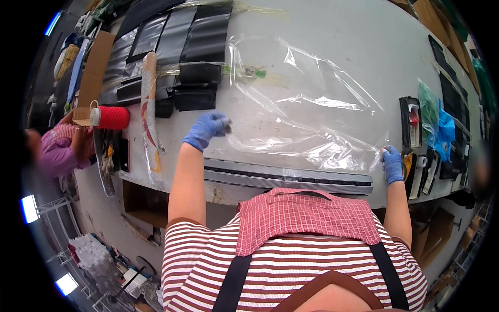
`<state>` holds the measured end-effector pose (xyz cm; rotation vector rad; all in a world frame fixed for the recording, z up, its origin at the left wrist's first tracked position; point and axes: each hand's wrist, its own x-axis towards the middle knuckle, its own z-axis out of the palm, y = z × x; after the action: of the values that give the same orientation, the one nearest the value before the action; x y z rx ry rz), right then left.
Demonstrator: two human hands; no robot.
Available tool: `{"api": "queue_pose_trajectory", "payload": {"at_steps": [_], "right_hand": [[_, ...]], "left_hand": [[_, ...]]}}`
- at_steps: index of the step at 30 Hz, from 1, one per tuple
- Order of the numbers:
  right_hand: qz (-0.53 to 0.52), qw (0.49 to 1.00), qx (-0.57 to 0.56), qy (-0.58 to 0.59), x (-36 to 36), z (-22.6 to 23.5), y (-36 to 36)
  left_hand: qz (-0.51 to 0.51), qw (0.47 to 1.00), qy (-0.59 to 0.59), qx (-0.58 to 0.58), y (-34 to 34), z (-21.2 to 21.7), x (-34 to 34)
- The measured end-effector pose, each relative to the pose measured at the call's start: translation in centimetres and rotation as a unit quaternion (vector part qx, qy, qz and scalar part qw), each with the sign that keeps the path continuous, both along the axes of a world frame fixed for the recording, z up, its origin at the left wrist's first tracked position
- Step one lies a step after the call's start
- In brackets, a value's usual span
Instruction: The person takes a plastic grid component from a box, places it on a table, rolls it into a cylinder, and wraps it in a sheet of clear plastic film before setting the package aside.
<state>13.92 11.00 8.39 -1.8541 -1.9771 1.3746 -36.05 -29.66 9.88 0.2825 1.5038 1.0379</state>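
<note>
Red cylinder [113, 117], white end: 1, left of pale table [338, 31]. Long patterned roll [149, 99]: 1, beside the cylinder. Black sheet-like pieces [207, 39]: several, upper left. Brown cardboard panel [97, 67]: 1, far left. Green translucent wrap [427, 104]: 1, right, just beside blue plastic bag [445, 131]: 1. Co-worker's purple sleeve [58, 156]: lower left of cardboard.

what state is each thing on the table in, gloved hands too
Clear plastic sheet: spread out, wrinkled
Left hand: fingers curled at the sheet's left edge, grip unclear
Right hand: closed on the sheet's right edge
Grey strips: lying side by side
Black sheets: laid out, partly overlapping
Blue plastic: crumpled
</note>
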Motion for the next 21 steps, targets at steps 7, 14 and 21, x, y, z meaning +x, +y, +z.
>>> {"api": "queue_pose_trajectory", "payload": {"at_steps": [7, 14, 21], "right_hand": [[0.028, 0.996, 0.078, 0.044, 3.2, -6.3, 2.5], [0.028, 0.992, 0.072, 0.100, 2.6, -7.6, 3.0], [0.004, 0.982, 0.082, 0.169, 1.2, -6.8, 3.6]], "left_hand": [[0.044, 0.994, 0.055, -0.082, -2.4, -1.7, 1.2], [0.126, 0.991, -0.039, 0.006, -3.4, 0.5, 1.4], [-0.118, 0.987, 0.084, -0.063, -5.7, 0.8, -0.8]]}}
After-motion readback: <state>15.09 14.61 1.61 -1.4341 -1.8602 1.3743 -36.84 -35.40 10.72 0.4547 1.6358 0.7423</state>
